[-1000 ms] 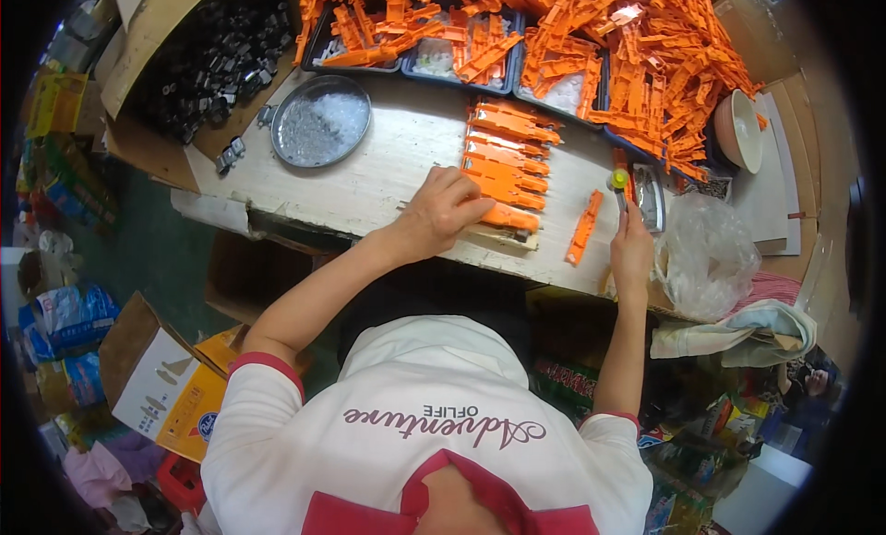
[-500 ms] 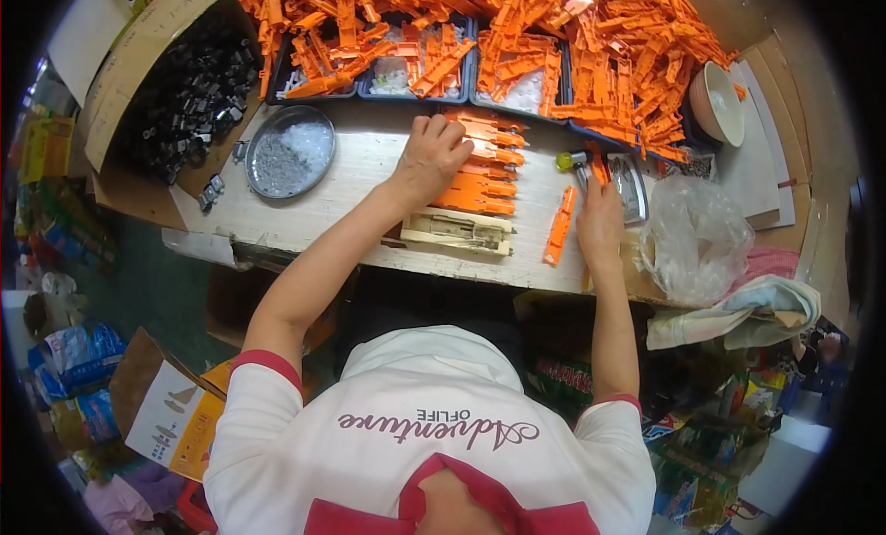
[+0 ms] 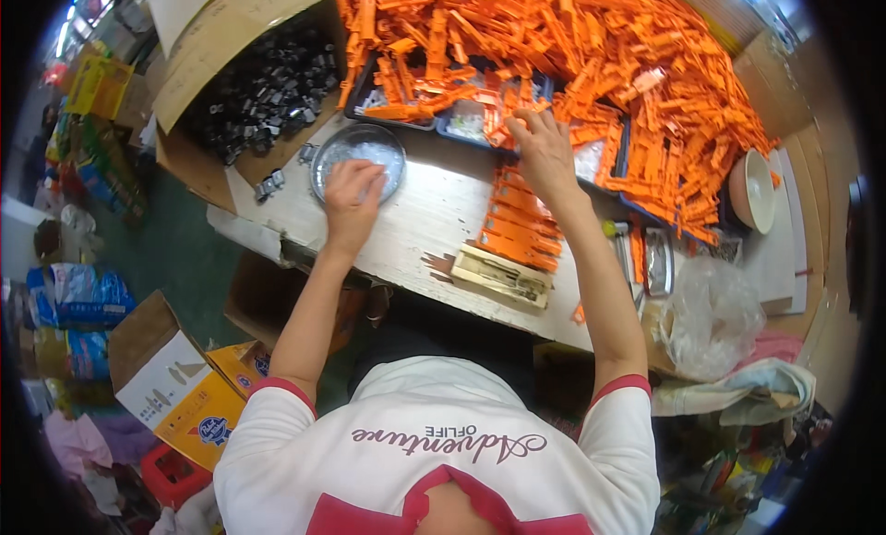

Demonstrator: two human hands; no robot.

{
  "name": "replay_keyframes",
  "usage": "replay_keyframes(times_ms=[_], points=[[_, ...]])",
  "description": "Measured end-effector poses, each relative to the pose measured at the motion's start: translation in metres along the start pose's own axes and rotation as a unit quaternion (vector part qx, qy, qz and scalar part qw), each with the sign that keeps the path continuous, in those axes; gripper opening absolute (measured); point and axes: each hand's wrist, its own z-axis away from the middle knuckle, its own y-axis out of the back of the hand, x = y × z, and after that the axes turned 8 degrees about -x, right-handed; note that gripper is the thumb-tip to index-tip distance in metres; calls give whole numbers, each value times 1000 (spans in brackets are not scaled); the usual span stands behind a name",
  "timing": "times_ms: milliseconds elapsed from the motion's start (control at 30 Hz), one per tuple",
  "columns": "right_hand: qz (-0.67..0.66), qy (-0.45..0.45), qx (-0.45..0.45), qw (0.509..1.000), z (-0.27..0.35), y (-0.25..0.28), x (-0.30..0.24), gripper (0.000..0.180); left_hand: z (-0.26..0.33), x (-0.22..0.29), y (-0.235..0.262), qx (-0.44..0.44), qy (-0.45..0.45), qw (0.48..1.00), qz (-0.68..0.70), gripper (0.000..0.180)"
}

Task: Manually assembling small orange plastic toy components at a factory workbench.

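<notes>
My left hand is over the near part of a round grey metal dish that holds small whitish and grey bits. Its thumb and fingers are pinched together; what they hold is too small to make out. My right hand reaches to the dark trays at the back, fingers curled down among orange pieces and small white parts; anything in them is hidden. Below its wrist, a row of orange plastic pieces lies side by side on the table. Against the row's near end sits a cream-coloured slotted block.
A big heap of orange plastic parts covers the back. At left stands a cardboard box of black metal-like clips. On the right are a white bowl, a clear plastic bag and a folded cloth.
My left hand has moved from the orange row to the round dish. My right hand has left the tools at right and reached forward to the back trays. The view has shifted.
</notes>
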Motion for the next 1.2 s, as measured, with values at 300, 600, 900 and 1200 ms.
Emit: replay_keyframes(times_ms=[300,600,900,1200], points=[[-28,78,-27,996,-98,-42,-82,23,34,-85,58,66,135,985,-84,9],[-33,-2,-81,996,-125,-66,-70,16,48,-119,82,151,160,971,-96,16],[-544,-158,3,824,-137,-66,-21,20,34,-150,113,-3,221,967,-126,29],[-475,-131,123,862,-125,-12,-8,15,46,-147,111,60,252,963,-74,28]])
